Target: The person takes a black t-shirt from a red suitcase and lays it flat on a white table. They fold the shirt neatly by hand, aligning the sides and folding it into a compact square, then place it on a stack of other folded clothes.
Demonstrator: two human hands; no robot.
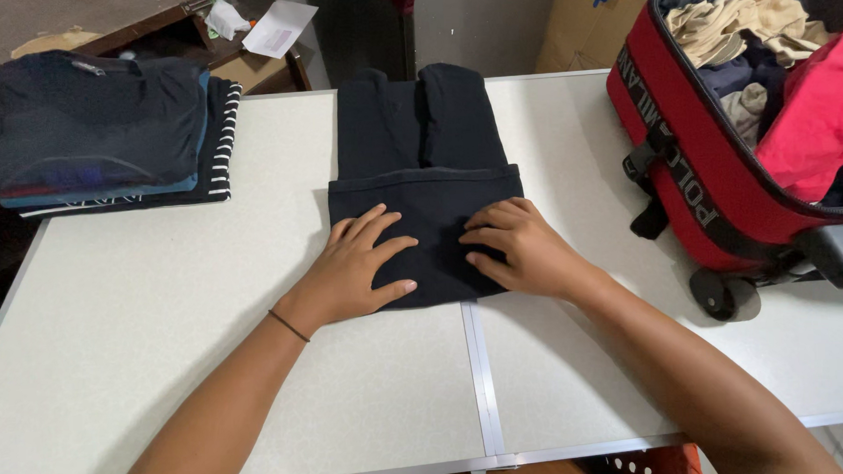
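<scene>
A black garment [423, 143] lies half folded in the middle of a white table [144, 312], its near part doubled over the far part. My left hand [357, 267] rests flat on the near left of the fold, fingers spread. My right hand [515, 248] presses flat on the near right of the fold, fingers pointing left. Neither hand grips the cloth. A thin dark band circles my left wrist.
A stack of folded dark shirts [100, 131], one striped, sits at the far left. An open red wheeled suitcase [708, 162] full of clothes stands on the right. A metal seam [478, 375] splits the tabletop. A cardboard box [587, 21] and a wooden shelf [134, 32] lie beyond.
</scene>
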